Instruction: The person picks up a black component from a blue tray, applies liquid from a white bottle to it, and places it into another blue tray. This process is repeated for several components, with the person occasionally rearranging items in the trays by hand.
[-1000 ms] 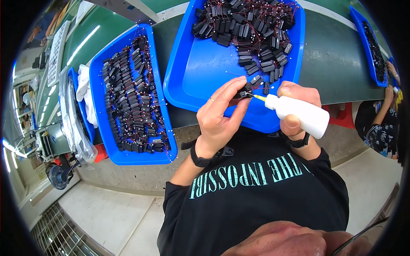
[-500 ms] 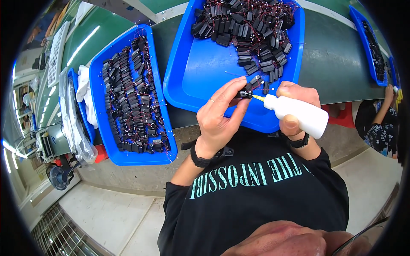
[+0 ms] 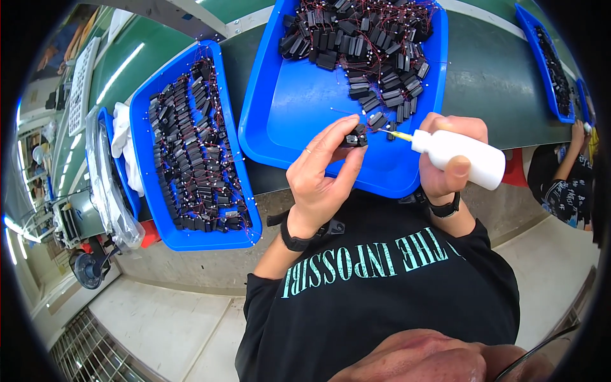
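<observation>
Between thumb and fingers, my left hand (image 3: 318,175) pinches a small black block-shaped part (image 3: 355,136) over the front of a large blue tray (image 3: 258,137). My right hand (image 3: 445,169) is wrapped round a white squeeze bottle (image 3: 468,158) with a yellow-based needle tip (image 3: 400,135). The bottle lies tilted, its needle pointing left toward the black part, with a small gap between them. Behind my hands, the tray holds a heap of similar black parts (image 3: 356,44) with thin red wires and small white ends.
Left of the large tray stands a second blue tray (image 3: 143,137) with rows of black wired parts. Clear plastic bags (image 3: 105,172) and a white cloth (image 3: 124,137) lie beyond it. At the right are a narrow blue tray (image 3: 531,48) and another person's arm (image 3: 568,153).
The right hand has drawn the bottle to the right, so its needle has come away from the black part. My left hand has shifted slightly left, still holding the part.
</observation>
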`<state>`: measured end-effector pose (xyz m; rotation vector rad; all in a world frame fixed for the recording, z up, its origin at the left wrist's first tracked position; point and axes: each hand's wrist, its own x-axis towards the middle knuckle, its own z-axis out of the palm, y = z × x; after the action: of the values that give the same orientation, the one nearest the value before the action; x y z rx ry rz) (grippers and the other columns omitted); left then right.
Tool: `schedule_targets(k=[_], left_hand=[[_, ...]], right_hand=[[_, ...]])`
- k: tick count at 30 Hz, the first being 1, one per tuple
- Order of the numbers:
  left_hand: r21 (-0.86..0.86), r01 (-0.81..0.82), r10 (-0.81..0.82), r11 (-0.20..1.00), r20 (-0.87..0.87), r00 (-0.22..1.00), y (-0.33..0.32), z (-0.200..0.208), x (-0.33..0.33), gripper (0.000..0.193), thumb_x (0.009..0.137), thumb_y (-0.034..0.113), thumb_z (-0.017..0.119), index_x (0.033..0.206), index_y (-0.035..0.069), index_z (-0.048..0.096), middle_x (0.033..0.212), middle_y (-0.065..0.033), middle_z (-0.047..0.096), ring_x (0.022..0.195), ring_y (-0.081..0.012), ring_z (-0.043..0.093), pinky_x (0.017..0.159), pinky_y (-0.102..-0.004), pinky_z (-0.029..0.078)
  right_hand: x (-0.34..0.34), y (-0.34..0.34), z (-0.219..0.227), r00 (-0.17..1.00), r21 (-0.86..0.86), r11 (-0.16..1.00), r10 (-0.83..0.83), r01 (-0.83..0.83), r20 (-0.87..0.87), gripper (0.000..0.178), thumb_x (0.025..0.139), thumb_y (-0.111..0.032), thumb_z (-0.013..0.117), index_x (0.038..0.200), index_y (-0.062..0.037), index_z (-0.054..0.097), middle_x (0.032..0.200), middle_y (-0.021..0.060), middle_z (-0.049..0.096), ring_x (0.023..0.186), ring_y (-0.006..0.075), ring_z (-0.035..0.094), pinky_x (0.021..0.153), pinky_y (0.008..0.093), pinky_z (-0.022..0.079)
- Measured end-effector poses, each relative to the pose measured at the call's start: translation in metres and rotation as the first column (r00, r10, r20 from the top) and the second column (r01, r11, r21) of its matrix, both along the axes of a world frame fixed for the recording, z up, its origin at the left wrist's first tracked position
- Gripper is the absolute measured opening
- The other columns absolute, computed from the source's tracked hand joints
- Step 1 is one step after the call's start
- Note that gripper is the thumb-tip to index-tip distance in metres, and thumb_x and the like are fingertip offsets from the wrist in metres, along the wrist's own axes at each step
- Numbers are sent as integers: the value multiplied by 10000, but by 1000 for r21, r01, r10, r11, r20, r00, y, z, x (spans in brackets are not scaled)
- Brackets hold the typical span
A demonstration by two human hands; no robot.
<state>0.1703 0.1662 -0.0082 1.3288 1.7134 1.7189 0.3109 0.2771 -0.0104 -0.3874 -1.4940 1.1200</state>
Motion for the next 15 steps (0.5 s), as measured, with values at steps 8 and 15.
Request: schedule_targets(k=[8, 15], left_hand=[[-5, -44, 44, 999, 61, 997, 0, -1, 1, 384, 752, -92, 698, 1125, -18, 643, 1101, -158, 665, 891, -176, 687, 723, -271, 592], [3, -47, 47, 999, 64, 997, 1, -1, 2, 375, 757, -99, 691, 1121, -20, 644, 1097, -162, 663, 894, -178, 685, 723, -270, 592]], right_hand=[[-4, -4, 3, 988, -28, 997, -63, 67, 138, 608, 852, -596, 583, 1022, -19, 491, 691, 71, 505, 553, 156, 521, 492, 269, 401], [-8, -4, 8, 987, -26, 998, -58, 63, 153, 598, 855, -575, 591, 1023, -7, 507, 740, 97, 554, 583, 152, 538, 517, 265, 427]])
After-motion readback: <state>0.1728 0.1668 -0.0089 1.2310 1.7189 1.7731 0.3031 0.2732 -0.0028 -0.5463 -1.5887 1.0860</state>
